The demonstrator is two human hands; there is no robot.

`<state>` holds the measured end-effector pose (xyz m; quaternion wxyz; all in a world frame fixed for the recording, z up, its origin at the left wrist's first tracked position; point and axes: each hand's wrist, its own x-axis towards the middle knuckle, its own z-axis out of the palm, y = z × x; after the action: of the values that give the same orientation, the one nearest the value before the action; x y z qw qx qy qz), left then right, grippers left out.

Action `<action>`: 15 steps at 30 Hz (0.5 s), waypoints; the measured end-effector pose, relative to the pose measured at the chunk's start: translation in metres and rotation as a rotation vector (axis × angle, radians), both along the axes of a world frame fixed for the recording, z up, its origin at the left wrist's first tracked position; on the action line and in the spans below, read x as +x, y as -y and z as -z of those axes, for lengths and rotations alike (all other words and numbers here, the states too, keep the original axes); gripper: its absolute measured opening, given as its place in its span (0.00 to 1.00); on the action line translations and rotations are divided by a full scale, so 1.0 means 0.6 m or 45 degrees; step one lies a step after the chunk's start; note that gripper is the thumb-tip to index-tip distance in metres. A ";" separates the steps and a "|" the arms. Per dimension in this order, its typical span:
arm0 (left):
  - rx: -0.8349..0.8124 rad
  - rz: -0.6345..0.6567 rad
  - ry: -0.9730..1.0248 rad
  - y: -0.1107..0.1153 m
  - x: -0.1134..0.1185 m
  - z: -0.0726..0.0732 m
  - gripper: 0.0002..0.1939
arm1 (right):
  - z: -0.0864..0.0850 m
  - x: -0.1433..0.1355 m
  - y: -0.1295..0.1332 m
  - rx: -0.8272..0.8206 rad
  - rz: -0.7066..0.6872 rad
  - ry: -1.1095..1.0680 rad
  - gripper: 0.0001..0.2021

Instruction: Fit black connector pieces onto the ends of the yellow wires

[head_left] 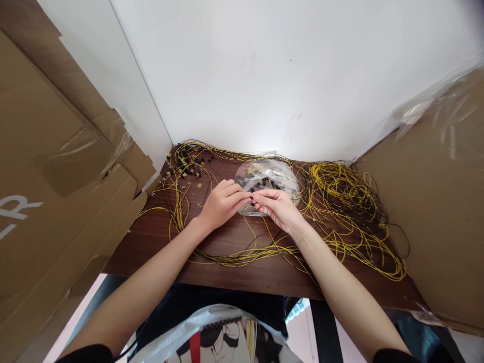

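My left hand (226,201) and my right hand (279,207) meet fingertip to fingertip above a clear plastic bag (247,207). Both are closed in a pinch. A small dark piece (252,197) shows between the fingertips; its kind is mostly hidden by them. Small black and yellow parts show in and through the bag. Thin yellow and black wires (242,259) run in a loose bundle across the table in front of my hands, and a few strands rise toward the bag.
A big tangle of yellow and black wires (340,186) lies at the right. Small black and yellow connectors (187,160) are scattered at the back left. Cardboard walls (56,166) flank the brown table (234,280), with a white panel (264,75) behind.
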<state>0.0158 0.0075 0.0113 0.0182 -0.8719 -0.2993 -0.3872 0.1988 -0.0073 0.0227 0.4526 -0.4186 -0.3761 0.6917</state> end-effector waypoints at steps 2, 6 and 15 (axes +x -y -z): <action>-0.013 -0.001 0.047 0.001 0.003 0.000 0.07 | 0.000 0.000 -0.001 -0.004 0.005 -0.018 0.12; -0.146 -0.021 0.253 0.005 0.012 -0.001 0.06 | 0.003 0.000 -0.002 0.103 0.060 -0.011 0.12; -0.567 -0.100 0.539 0.014 0.028 -0.004 0.05 | 0.003 -0.012 0.006 0.393 0.126 0.211 0.11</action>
<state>0.0327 -0.0011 0.0134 -0.2210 -0.7423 -0.4072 -0.4841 0.1915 -0.0109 0.0207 0.5126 -0.4177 -0.4928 0.5656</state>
